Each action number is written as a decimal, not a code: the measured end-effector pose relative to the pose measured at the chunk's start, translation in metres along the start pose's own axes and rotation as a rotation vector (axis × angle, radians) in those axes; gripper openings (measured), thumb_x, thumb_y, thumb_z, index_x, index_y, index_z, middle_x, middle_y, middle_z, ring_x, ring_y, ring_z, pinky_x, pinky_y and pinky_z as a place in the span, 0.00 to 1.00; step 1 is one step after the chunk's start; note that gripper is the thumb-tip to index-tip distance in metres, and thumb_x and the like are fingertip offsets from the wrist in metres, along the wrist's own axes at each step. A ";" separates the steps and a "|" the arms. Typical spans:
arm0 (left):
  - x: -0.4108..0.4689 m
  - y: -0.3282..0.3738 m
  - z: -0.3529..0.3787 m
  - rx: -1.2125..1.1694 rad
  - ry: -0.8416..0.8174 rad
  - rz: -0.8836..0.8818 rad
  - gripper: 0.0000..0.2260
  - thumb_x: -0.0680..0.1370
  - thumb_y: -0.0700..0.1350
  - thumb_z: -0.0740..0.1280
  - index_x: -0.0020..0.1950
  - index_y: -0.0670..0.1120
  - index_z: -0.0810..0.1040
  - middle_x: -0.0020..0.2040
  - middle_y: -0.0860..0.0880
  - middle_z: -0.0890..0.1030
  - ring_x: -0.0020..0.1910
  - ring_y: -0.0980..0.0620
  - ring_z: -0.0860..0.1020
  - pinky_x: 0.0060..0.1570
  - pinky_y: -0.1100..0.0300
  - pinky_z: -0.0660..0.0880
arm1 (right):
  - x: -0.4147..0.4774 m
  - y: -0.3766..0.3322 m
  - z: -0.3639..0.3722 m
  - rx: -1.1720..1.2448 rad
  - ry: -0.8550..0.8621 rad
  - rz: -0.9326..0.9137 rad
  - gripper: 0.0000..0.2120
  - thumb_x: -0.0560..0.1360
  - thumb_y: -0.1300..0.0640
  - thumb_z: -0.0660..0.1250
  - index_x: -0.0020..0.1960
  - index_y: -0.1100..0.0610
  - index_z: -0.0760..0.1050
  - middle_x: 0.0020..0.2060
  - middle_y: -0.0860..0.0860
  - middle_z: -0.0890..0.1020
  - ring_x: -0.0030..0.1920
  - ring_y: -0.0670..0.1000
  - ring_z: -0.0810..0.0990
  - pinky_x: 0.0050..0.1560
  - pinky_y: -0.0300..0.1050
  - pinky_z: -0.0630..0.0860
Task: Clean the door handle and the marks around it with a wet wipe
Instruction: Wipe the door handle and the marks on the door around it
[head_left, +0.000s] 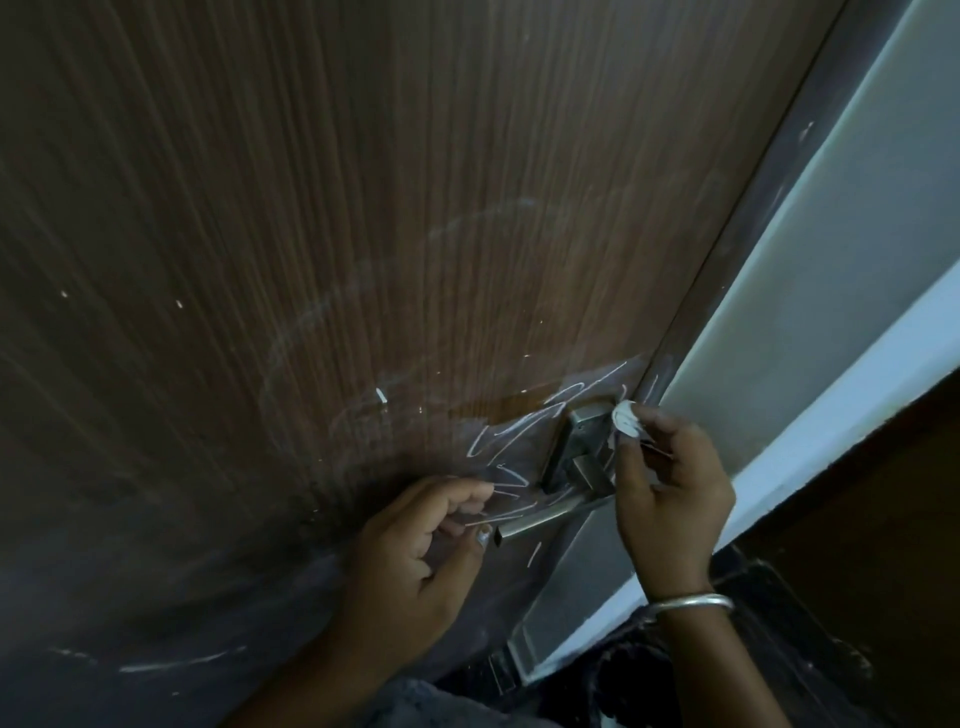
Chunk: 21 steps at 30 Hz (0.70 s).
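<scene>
A steel lever door handle (540, 522) sits on a brown wood-grain door (363, 234), its mounting plate (576, 441) above it. White scribbled marks (498, 441) cover the door to the left of and above the handle. My right hand (670, 499) pinches a small bunched white wet wipe (626, 420) at the plate's upper right corner, by the door's edge. My left hand (415, 551) hovers with loosely curled fingers over the scribbles. Its thumb lies beside the lever's free end, and it holds nothing.
A dark door frame (769, 182) and a pale wall (831, 234) run along the right. A grey metal plate (582, 571) lies below the handle. Faint curved smears (322, 312) and a white streak (176, 662) mark the door farther left. A bangle (691, 605) circles my right wrist.
</scene>
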<state>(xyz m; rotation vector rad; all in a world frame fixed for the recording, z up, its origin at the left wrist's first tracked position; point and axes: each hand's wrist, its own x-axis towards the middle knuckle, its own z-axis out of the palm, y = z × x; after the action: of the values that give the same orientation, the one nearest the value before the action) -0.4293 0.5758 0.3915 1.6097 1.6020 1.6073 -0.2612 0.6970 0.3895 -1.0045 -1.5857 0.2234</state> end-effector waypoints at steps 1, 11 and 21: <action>0.001 0.000 0.002 0.005 -0.002 0.004 0.14 0.70 0.38 0.68 0.53 0.52 0.78 0.48 0.55 0.82 0.49 0.60 0.80 0.45 0.65 0.77 | 0.000 -0.001 0.001 0.006 -0.001 -0.002 0.09 0.74 0.62 0.66 0.53 0.55 0.77 0.46 0.48 0.79 0.45 0.48 0.79 0.49 0.29 0.74; 0.001 -0.009 0.006 0.049 -0.012 -0.012 0.13 0.69 0.42 0.70 0.51 0.54 0.79 0.45 0.57 0.81 0.44 0.62 0.79 0.43 0.70 0.75 | -0.017 -0.026 -0.005 -0.255 -0.482 -0.343 0.10 0.69 0.60 0.61 0.41 0.56 0.81 0.40 0.51 0.82 0.41 0.55 0.78 0.40 0.45 0.72; -0.005 -0.020 0.015 0.151 -0.087 -0.071 0.20 0.67 0.44 0.75 0.55 0.58 0.73 0.37 0.60 0.78 0.40 0.65 0.77 0.37 0.74 0.73 | 0.021 -0.038 -0.003 -0.487 -1.072 -0.306 0.20 0.72 0.65 0.58 0.61 0.52 0.77 0.54 0.55 0.78 0.56 0.57 0.71 0.56 0.44 0.69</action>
<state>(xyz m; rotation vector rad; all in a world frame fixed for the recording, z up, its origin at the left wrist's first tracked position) -0.4243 0.5842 0.3680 1.6525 1.7506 1.3903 -0.2749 0.6874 0.4292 -1.0378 -2.8464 0.1698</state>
